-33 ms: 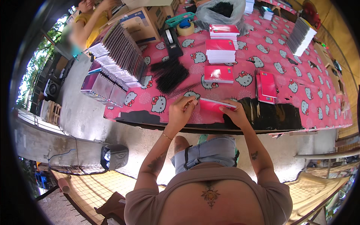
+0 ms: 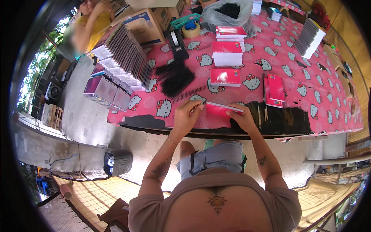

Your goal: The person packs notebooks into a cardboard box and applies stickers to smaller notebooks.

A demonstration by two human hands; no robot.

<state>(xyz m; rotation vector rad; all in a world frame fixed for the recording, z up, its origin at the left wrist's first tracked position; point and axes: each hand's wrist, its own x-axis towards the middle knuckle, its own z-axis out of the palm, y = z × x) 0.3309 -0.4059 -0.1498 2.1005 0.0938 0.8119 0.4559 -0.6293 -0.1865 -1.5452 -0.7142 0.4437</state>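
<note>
Near the table's front edge, my right hand (image 2: 241,117) grips the right end of a small pink notebook (image 2: 216,111), thumb on its cover. The notebook's pale long edge faces away from me. At its left end, my left hand (image 2: 188,116) is closed, thumb and fingertips pinched together. What those fingers hold is too small to make out. Beyond my left hand lies a pile of black plastic binding coils (image 2: 177,80), with some loose coils beside it. A pink notebook (image 2: 225,77) lies farther off, in front of pink-covered stacks (image 2: 227,53).
Tall stacks of spiral-bound notebooks (image 2: 123,58) stand on the left. Behind the coils are a black tape dispenser (image 2: 177,45), tape rolls (image 2: 191,30), a cardboard box (image 2: 145,27) and a plastic bag (image 2: 227,15) of black coils. Pink notebooks (image 2: 275,89) lie to the right. A person in yellow (image 2: 96,27) is at far left.
The person in yellow at the far left has shifted a raised hand slightly. My own hands and the notebook stay practically where they were.
</note>
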